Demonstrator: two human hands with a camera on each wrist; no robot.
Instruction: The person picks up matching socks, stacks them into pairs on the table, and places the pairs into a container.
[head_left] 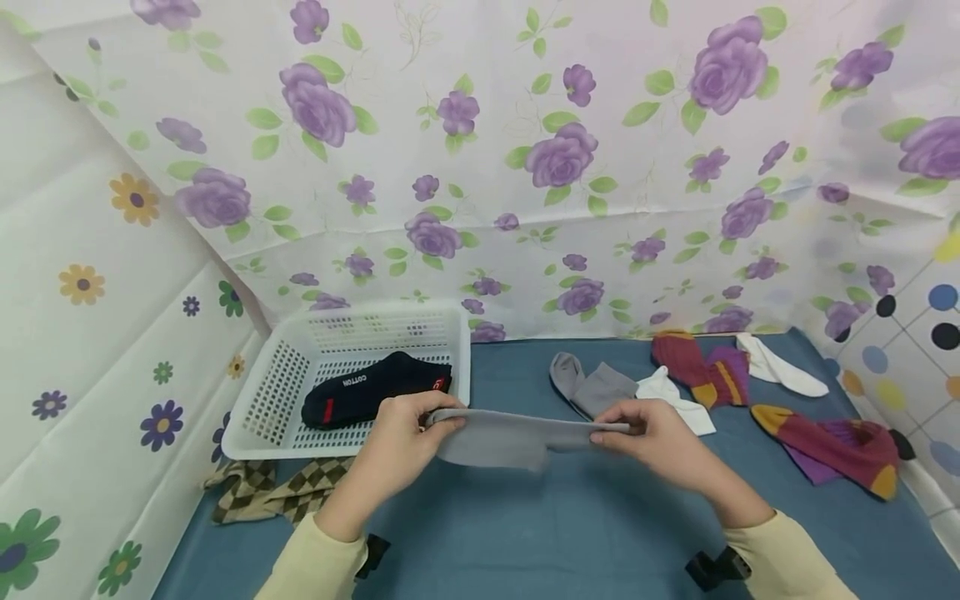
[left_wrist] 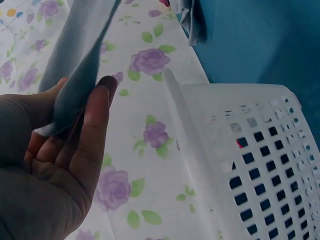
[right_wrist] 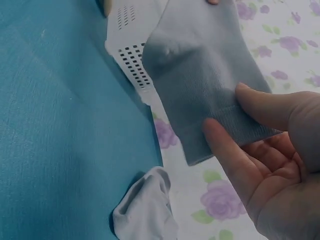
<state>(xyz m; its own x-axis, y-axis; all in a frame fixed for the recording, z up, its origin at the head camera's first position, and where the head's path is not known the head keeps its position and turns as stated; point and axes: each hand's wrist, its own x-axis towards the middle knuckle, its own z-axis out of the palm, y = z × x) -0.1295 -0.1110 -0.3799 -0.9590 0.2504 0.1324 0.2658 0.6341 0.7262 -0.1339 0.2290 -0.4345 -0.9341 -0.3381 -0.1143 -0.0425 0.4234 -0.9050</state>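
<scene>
A grey sock (head_left: 498, 437) is stretched out level in the air between both hands, above the blue cloth. My left hand (head_left: 411, 429) pinches its toe end between thumb and fingers, while my right hand (head_left: 648, 435) pinches the ribbed cuff end, seen close in the right wrist view on the sock (right_wrist: 205, 90). On the cloth behind the right hand lies another grey sock (head_left: 606, 388), bent over on itself. Left of the hands, a white plastic basket (head_left: 258, 417) holds black socks (head_left: 375, 385) with red marks and white lettering.
A brown checked sock (head_left: 255, 492) lies in front of the basket, partly behind the left forearm. To the right are white socks (head_left: 780, 367), (head_left: 675, 400) and maroon-purple socks (head_left: 701, 371), (head_left: 832, 442) with yellow toes. Flower-printed sheeting (head_left: 510, 183) rises behind the blue cloth (head_left: 525, 533).
</scene>
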